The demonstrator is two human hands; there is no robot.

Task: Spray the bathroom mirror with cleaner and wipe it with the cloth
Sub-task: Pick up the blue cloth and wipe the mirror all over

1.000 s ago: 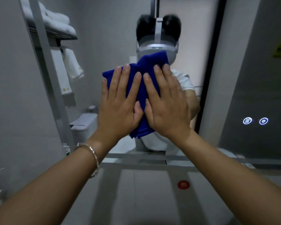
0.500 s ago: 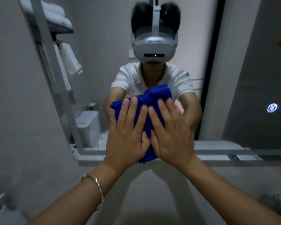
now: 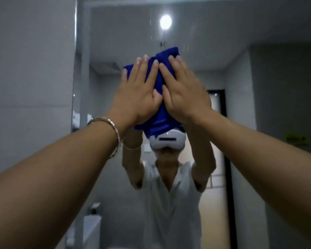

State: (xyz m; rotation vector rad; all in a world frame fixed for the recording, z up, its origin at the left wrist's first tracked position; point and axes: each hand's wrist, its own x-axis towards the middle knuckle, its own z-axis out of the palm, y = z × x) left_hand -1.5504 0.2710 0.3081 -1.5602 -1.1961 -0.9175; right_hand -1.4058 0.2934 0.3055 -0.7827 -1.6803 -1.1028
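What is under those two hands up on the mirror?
A bunched blue cloth, pressed against the mirror by the left hand and right hand, both held flat. Its edges show above and below them. The glass beneath the cloth is covered and cannot be seen.

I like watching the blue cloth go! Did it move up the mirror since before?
Yes, upward. The blue cloth sat by the mirror's bottom edge before; now it is high on the mirror, just below the reflected ceiling light.
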